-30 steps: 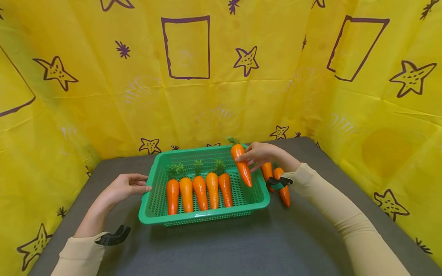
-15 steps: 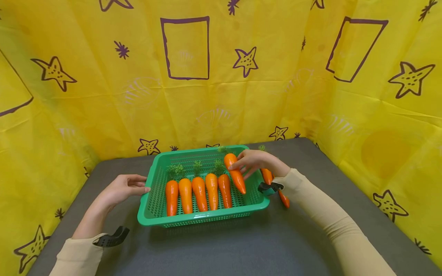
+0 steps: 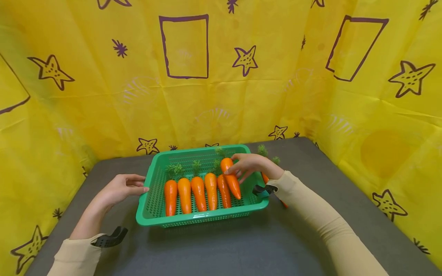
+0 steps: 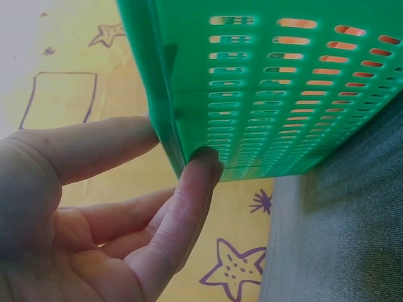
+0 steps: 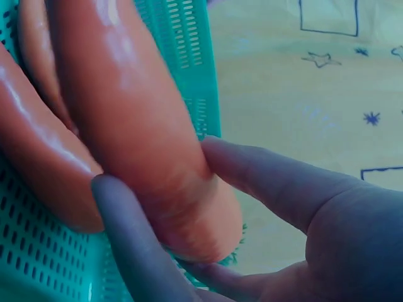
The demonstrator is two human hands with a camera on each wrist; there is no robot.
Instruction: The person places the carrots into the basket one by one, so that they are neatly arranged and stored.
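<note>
My right hand [image 3: 250, 164] pinches an orange carrot [image 3: 230, 180] with a green leafy top near its thick end. This carrot is tilted inside the right part of a green plastic basket [image 3: 200, 219], beside and partly over the rightmost of several carrots [image 3: 198, 193] lying in a row. In the right wrist view, thumb and fingers are on either side of the carrot [image 5: 135, 119]. At the basket's left end, my left hand [image 3: 117, 189] holds the rim; the left wrist view has its thumb and a fingertip on the basket's edge [image 4: 165, 119].
More carrots [image 3: 265, 178] lie on the dark grey table [image 3: 221, 249] right of the basket, mostly hidden by my right wrist. Their leafy tops [image 3: 262, 150] show behind it. A yellow patterned cloth [image 3: 293, 96] surrounds the table at the back and sides.
My right hand has moved left and down with the carrot, from above the basket's right side toward the row. The left hand stays at the rim.
</note>
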